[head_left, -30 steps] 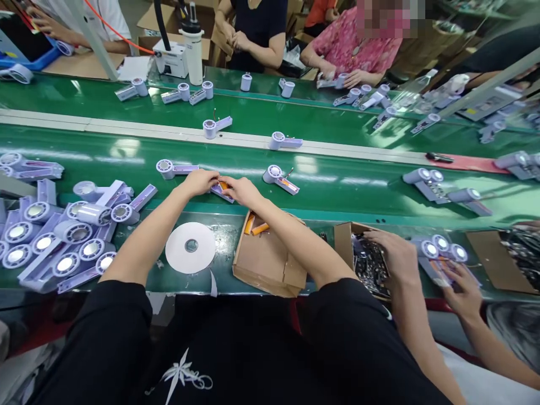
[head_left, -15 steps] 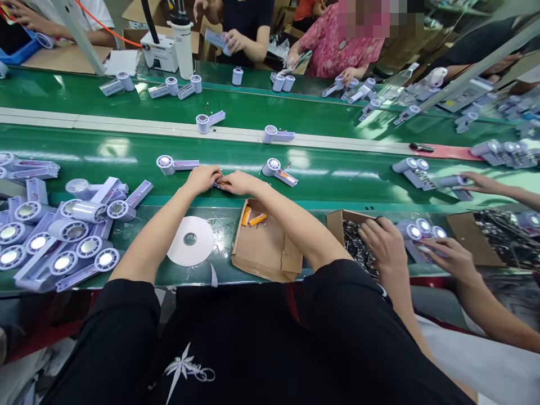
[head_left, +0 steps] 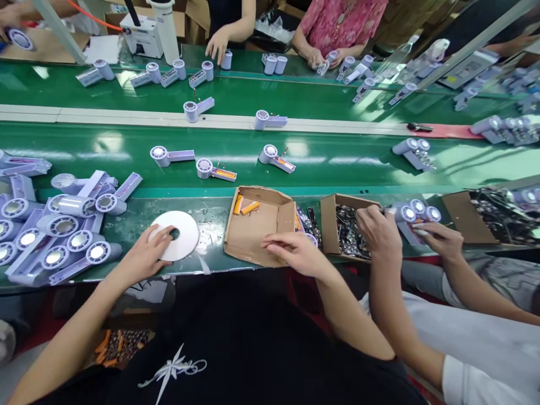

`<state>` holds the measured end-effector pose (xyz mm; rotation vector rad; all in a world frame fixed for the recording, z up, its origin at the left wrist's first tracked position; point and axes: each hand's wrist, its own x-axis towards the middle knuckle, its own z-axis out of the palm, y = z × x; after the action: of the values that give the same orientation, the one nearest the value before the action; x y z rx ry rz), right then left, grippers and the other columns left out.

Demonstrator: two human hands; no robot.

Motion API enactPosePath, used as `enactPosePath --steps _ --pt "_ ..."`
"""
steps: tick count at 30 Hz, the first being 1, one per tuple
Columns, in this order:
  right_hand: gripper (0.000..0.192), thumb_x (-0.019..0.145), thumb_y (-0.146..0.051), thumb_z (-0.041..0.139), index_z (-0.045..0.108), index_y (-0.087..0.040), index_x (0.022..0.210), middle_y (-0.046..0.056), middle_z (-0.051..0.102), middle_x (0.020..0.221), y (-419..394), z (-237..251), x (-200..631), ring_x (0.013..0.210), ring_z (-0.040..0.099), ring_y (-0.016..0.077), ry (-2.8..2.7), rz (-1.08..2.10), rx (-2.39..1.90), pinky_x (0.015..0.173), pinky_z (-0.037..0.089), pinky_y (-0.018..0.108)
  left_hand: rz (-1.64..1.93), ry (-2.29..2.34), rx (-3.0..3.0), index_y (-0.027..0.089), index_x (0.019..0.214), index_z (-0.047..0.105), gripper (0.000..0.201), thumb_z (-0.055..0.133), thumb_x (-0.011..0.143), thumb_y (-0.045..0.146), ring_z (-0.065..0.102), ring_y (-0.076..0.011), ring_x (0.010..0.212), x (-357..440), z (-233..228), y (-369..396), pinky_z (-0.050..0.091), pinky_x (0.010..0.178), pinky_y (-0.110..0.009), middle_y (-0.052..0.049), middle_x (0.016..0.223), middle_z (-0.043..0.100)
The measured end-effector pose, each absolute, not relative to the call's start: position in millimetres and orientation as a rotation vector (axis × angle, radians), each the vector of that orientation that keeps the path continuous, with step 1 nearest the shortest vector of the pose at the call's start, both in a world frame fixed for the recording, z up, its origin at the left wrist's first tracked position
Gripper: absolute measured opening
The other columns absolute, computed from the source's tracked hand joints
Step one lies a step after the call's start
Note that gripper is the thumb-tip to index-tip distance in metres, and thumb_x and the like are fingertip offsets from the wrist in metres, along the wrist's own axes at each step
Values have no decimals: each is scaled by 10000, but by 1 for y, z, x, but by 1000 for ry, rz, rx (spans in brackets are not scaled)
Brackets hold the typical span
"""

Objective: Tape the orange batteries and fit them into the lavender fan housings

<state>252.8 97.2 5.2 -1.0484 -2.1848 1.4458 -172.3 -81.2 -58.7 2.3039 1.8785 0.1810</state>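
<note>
My left hand (head_left: pixel 143 256) rests on a white tape roll (head_left: pixel 182 232) lying flat on the near green ledge, fingertips at its centre hole. My right hand (head_left: pixel 295 251) hovers over the near edge of an open cardboard box (head_left: pixel 253 236), fingers loosely spread and holding nothing. Two orange battery cells (head_left: pixel 244 207) lie in the box's far corner. A lilac handheld fan body with an orange cell in its handle (head_left: pixel 214 170) lies on the green belt (head_left: pixel 337 169) beyond the box, apart from both hands.
A heap of lilac fan bodies (head_left: pixel 54 225) fills the left of the ledge. A co-worker's hands (head_left: pixel 379 230) work over a second box of parts (head_left: pixel 348 228) at my right. More fan bodies ride the belt; people work along the far side.
Both hands left the fan body on the belt and drew back: the left to the tape roll, the right to the box's near edge. The view tilted down.
</note>
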Motion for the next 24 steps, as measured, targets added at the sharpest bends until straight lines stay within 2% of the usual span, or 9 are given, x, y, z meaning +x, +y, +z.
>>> enactPosePath --steps 2,4,8,10,12,15,18,21,24 --pt "465 953 -546 808 829 -265 1323 60 889 995 69 -2 233 689 791 201 -2060 1618 -1076 686 653 338 393 1960 2400 243 1360 710 458 775 925 370 622 -426 1475 -158 -58 -95 488 1283 -623 -188 1501 730" --pt "601 878 -571 895 796 -237 1367 19 861 900 49 -6 202 597 721 160 -2052 1827 -987 628 602 294 610 2034 2440 279 1404 666 541 825 897 380 613 -427 1465 -137 -51 -92 486 1277 -634 -162 1414 757" --pt "359 1027 -544 764 818 -215 894 -12 782 707 27 -9 164 579 692 139 -2261 2048 -601 615 519 254 855 2084 2393 326 1392 595 592 842 855 341 532 -439 1534 -114 -33 -78 422 1305 -695 -128 1390 728" --pt "330 1035 -471 776 802 -231 810 -23 766 655 32 -8 167 595 703 153 -2574 1909 -469 604 477 258 956 2162 2266 305 1437 545 645 836 863 353 497 -446 1561 -118 -30 -75 420 1305 -703 -152 1441 679" --pt "183 962 -437 875 848 -265 907 -32 805 703 51 -5 176 648 738 175 -2888 1624 -470 604 473 264 1025 2224 2133 282 1507 491 724 837 878 380 493 -447 1558 -124 -32 -76 468 1273 -681 -179 1483 632" --pt "204 1075 -307 731 847 -216 1217 88 891 1102 105 -1 181 983 820 246 -2952 1140 -773 845 571 306 1016 2202 2103 281 1543 470 765 839 880 372 523 -436 1524 -123 -39 -74 470 1272 -655 -167 1467 635" --pt "323 1086 -94 560 796 -102 1306 244 813 1357 162 -5 169 1278 759 335 -2948 747 -1036 1085 544 418 957 2124 2200 290 1498 523 736 855 843 335 513 -435 1509 -109 -46 -65 413 1310 -665 -142 1422 665" --pt "335 1014 -39 619 799 -98 1291 242 836 1267 194 -15 158 1230 779 363 -3074 596 -1083 1072 572 458 851 2105 2215 292 1472 567 723 871 817 327 496 -445 1498 -96 -50 -53 417 1297 -673 -142 1401 680" --pt "425 1015 -94 655 735 -149 1429 192 822 1350 196 -17 167 1229 786 317 -2909 743 -1015 1093 594 455 783 2120 2244 285 1466 610 696 865 819 298 500 -450 1482 -89 -51 -48 420 1282 -674 -150 1370 709"
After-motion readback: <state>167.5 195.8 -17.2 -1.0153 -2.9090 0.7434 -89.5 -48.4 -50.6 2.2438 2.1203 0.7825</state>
